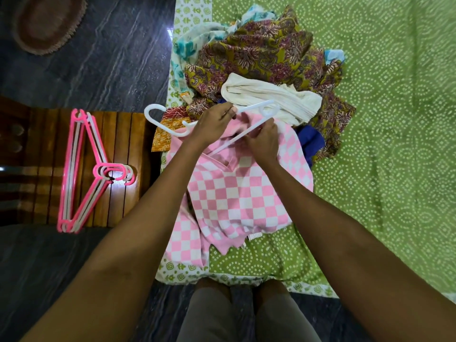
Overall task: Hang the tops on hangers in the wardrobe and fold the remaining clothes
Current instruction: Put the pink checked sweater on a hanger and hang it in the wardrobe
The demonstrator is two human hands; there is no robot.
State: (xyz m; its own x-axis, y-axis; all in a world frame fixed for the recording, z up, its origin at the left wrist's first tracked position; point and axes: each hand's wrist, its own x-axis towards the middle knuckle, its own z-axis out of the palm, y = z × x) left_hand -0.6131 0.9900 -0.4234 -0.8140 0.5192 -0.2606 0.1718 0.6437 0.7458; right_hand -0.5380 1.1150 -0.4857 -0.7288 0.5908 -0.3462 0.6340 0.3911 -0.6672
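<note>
A pink-and-white checked top (237,193) lies spread on the green bedsheet (385,119) in front of me. Over its neck end I hold a white plastic hanger (158,112), hook pointing left. My left hand (214,122) grips the hanger's upper arm. My right hand (264,139) pinches the top's fabric at the neckline, right by the hanger's lower bar. Behind lies a pile of clothes: an olive-and-maroon floral garment (261,53), a cream ribbed garment (271,97), a blue piece (311,141) and an orange patterned one (165,134).
Several pink and white hangers (81,169) lie stacked on a wooden stool (125,149) to the left of the bed. Dark stone floor (111,58) lies beyond, with a brown oval mat (47,23) at the top left. My knees (246,312) meet the bed's edge.
</note>
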